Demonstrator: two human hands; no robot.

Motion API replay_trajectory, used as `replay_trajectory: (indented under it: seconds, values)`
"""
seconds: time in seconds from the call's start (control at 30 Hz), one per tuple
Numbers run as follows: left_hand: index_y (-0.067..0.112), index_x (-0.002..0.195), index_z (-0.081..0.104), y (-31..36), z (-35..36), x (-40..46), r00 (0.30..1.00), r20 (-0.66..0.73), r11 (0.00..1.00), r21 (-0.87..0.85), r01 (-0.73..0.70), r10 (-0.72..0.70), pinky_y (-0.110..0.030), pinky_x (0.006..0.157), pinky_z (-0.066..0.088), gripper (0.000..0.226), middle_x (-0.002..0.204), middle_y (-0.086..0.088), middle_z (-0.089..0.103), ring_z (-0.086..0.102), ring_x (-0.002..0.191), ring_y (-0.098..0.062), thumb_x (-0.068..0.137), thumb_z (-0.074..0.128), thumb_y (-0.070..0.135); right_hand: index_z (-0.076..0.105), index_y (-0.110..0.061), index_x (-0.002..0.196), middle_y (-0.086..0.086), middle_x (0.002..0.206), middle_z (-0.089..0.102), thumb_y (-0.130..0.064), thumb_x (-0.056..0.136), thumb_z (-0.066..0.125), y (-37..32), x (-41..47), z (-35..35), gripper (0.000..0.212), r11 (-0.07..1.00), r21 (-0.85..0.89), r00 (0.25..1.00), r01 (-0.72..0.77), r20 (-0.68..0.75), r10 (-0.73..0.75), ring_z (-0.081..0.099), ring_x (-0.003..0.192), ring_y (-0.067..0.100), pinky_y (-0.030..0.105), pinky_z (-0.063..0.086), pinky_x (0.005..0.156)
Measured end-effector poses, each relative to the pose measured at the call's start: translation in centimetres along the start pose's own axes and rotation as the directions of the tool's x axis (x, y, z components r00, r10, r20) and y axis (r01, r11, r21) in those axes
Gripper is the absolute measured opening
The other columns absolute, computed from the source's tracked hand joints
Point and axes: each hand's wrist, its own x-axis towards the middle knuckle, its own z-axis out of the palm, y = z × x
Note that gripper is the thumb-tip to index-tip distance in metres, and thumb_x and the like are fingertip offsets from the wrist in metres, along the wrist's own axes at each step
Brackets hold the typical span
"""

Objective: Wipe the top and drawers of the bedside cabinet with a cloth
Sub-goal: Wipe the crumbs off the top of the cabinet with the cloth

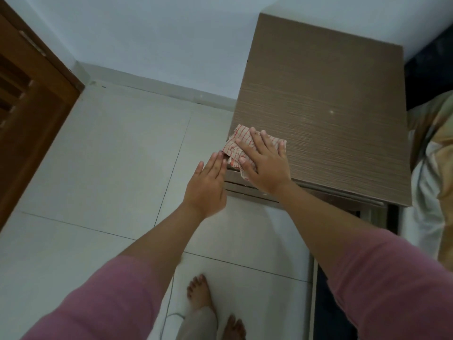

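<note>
Pink sleeves are framing the near edge of the view, and below them your bare feet are standing on the pale tiled floor. You are reaching both arms forward toward the bedside cabinet, which is sitting against the far wall with bedding just to its right.

Your right hand is lying flat, fingers straight and spread, pressing the red-checked cloth onto the near left corner of the cabinet top. Part of the cloth is hanging over that corner. Your left hand is open too, fingers straight and together, hovering just beside the left edge of the cabinet with its fingertips close to the overhanging cloth; whether it is touching the cloth I cannot tell.

By my reading you are working on the top, and the drawers below the near edge are not yet being wiped.

Watch the overhang. With only a flat palm holding the cloth, a sweep toward the left could be sliding it off the corner and dropping it to the floor. The bunched folds under your fingers could also be leaving streaks or skipping the specks showing farther in on the top. Keep your left hand clear of the corner edge.
</note>
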Motion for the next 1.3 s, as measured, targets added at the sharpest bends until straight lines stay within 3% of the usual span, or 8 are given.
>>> replay_trajectory:
  seconds: [0.1,0.17,0.37,0.63,0.83,1.0,1.13,1.3]
  values:
    - [-0.001,0.142,0.028,0.2,-0.1,0.0,1.000,0.017,0.999,-0.042,0.014,-0.013,-0.045,0.111,0.011,0.072,0.152,-0.016,0.021,0.015,0.142,-0.027,0.075,0.017,0.026,0.023,-0.043,0.144,-0.004,0.159,0.010,-0.054,0.091,0.016,0.7,-1.8,0.1,0.055,0.999,-0.014,0.999,0.033,-0.016,-0.034,0.005,0.147,0.022,0.057,0.000,0.112]
    - [0.000,0.142,0.026,0.0,0.0,0.0,1.000,0.003,0.999,-0.040,0.010,-0.010,-0.044,0.111,0.010,0.073,0.153,-0.015,0.017,0.007,0.142,-0.023,0.075,0.016,0.027,0.026,-0.041,0.144,-0.003,0.158,0.014,-0.051,0.092,0.019,1.2,-2.6,0.3,0.053,0.998,-0.013,0.998,0.056,-0.037,-0.057,0.009,0.146,0.023,0.058,0.003,0.112]
    - [-0.003,0.137,0.036,-1.0,1.3,0.1,0.992,-0.114,0.998,-0.018,-0.054,0.052,-0.049,0.105,0.020,0.068,0.147,-0.020,0.032,0.018,0.137,-0.027,0.074,0.029,0.020,0.032,-0.039,0.142,-0.001,0.155,0.025,-0.047,0.094,0.028,2.0,-2.5,1.0,0.049,0.993,-0.028,0.986,0.116,-0.115,-0.118,0.020,0.144,0.026,0.058,0.010,0.110]
    - [-0.001,0.140,0.033,-2.2,5.0,0.5,0.922,-0.366,0.990,-0.021,-0.142,0.125,-0.048,0.110,0.018,0.070,0.149,-0.016,0.028,0.020,0.141,-0.028,0.073,0.036,0.016,0.044,-0.030,0.138,0.002,0.147,0.042,-0.044,0.094,0.035,2.9,-2.0,2.6,0.046,0.957,-0.180,0.900,0.227,-0.336,-0.277,0.039,0.135,0.026,0.057,0.031,0.103]
    - [-0.002,0.138,0.037,-2.6,7.7,1.8,0.811,-0.566,0.975,-0.048,-0.215,0.151,-0.050,0.109,0.020,0.067,0.148,-0.017,0.031,0.023,0.139,-0.031,0.074,0.035,0.015,0.039,-0.033,0.140,-0.002,0.149,0.038,-0.043,0.096,0.033,2.9,-2.0,3.0,0.046,0.938,-0.235,0.869,0.253,-0.370,-0.327,0.036,0.137,0.023,0.057,0.029,0.105]
    - [0.002,0.138,0.039,-3.9,8.0,2.2,0.749,-0.629,0.956,-0.028,-0.293,0.211,-0.044,0.111,0.013,0.065,0.149,-0.011,0.029,0.018,0.140,-0.020,0.076,0.032,0.018,0.033,-0.037,0.142,-0.008,0.153,0.028,-0.035,0.097,0.041,1.2,-1.6,2.4,0.046,0.936,-0.182,0.877,0.300,-0.334,-0.346,0.024,0.142,0.015,0.054,0.016,0.113]
    - [0.002,0.138,0.036,-4.8,7.5,1.8,0.760,-0.587,0.951,0.062,-0.302,0.279,-0.045,0.111,0.015,0.065,0.148,-0.008,0.026,0.018,0.138,-0.021,0.076,0.031,0.021,0.037,-0.042,0.139,-0.015,0.151,0.029,-0.028,0.094,0.047,1.0,-1.6,2.1,0.048,0.949,-0.088,0.897,0.304,-0.308,-0.316,0.021,0.143,0.009,0.054,0.013,0.115]
    - [-0.004,0.130,0.047,-5.5,6.4,1.9,0.794,-0.500,0.938,0.173,-0.300,0.346,-0.050,0.106,0.020,0.067,0.141,-0.019,0.041,0.031,0.134,-0.031,0.071,0.029,0.020,0.052,-0.044,0.127,-0.018,0.148,0.033,-0.008,0.087,0.048,0.0,-2.3,1.9,0.053,0.932,-0.004,0.897,0.363,-0.268,-0.351,0.024,0.141,0.007,0.051,0.007,0.115]
